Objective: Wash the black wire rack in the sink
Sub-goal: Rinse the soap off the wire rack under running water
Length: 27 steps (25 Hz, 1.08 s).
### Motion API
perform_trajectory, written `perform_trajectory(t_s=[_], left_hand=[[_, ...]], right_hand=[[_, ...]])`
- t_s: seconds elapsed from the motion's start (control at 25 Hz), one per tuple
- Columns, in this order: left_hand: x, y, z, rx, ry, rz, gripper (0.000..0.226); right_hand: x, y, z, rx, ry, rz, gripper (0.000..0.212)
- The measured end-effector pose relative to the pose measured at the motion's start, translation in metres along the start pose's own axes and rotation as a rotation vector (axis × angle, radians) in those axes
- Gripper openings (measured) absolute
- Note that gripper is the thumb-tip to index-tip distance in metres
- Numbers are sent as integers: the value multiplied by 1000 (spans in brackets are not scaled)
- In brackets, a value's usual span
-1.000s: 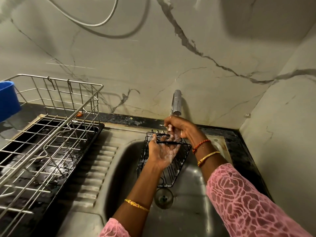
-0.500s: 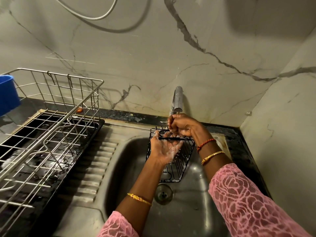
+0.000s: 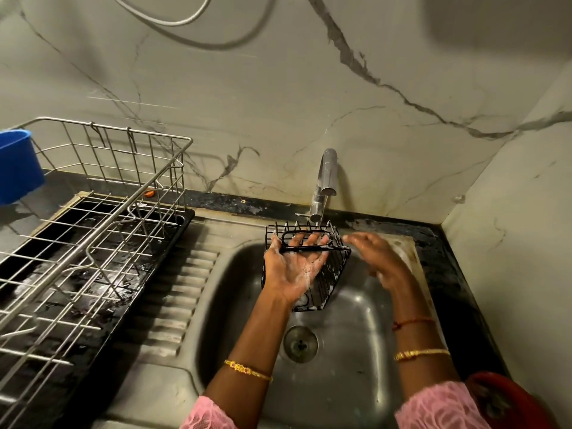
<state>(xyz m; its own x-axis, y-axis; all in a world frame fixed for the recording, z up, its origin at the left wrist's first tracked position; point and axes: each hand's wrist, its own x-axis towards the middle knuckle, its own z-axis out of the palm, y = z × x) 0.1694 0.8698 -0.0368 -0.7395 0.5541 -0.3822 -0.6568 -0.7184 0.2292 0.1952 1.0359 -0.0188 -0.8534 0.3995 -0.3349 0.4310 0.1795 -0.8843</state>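
The black wire rack (image 3: 332, 275) hangs tilted over the steel sink (image 3: 356, 351), just under the tap (image 3: 325, 184). My left hand (image 3: 294, 267), soapy and palm up, grips the rack's top bar, with the fingers through the wires. My right hand (image 3: 376, 258) is to the right of the rack, blurred, fingers spread, holding nothing and apart from the rack. A thin stream of water falls from the tap onto the rack's upper edge.
A large steel dish rack (image 3: 93, 227) on a black tray fills the counter to the left, with a blue container (image 3: 17, 165) behind it. The sink's ridged drainboard (image 3: 176, 292) lies between. A marble wall closes the right side. A red object (image 3: 507, 400) sits at the bottom right.
My right hand left the tap area and the rack's top, moving right and down, now free of the rack. My left hand keeps its hold on the rack.
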Motion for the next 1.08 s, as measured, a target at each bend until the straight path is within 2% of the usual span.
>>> perform_trajectory(t_s=[0.08, 0.16, 0.24, 0.36, 0.52, 0.68, 0.8, 0.88, 0.96, 1.08], left_hand=[[-2, -1, -2, 19, -4, -20, 61], [-5, -4, -6, 92, -21, -54, 64], [-9, -6, -11, 166, -27, -78, 65], [-13, -10, -18, 225, -10, -94, 63], [-20, -13, -21, 332, -21, -77, 64], [-22, -8, -23, 562, -23, -98, 61], [-25, 3, -21, 739, 48, -98, 55], [-29, 11, -21, 812, 112, -44, 49], [-33, 19, -25, 1026, 200, 59, 41], [-38, 37, -31, 1427, 341, 383, 33]], right_hand=[[-9, 22, 9, 182, -180, 126, 25], [-11, 35, 15, 247, -230, 149, 19], [-11, 38, 17, 279, -198, 187, 16], [-10, 37, 17, 292, -159, 248, 23], [-15, 36, 14, 288, -113, 191, 17], [-22, 34, 10, 268, -75, 177, 20], [-26, 35, 9, 273, -20, 197, 23], [-25, 37, 6, 295, 17, 195, 23], [-25, 36, 3, 301, 16, 199, 22], [-19, 29, -7, 250, -6, 189, 24]])
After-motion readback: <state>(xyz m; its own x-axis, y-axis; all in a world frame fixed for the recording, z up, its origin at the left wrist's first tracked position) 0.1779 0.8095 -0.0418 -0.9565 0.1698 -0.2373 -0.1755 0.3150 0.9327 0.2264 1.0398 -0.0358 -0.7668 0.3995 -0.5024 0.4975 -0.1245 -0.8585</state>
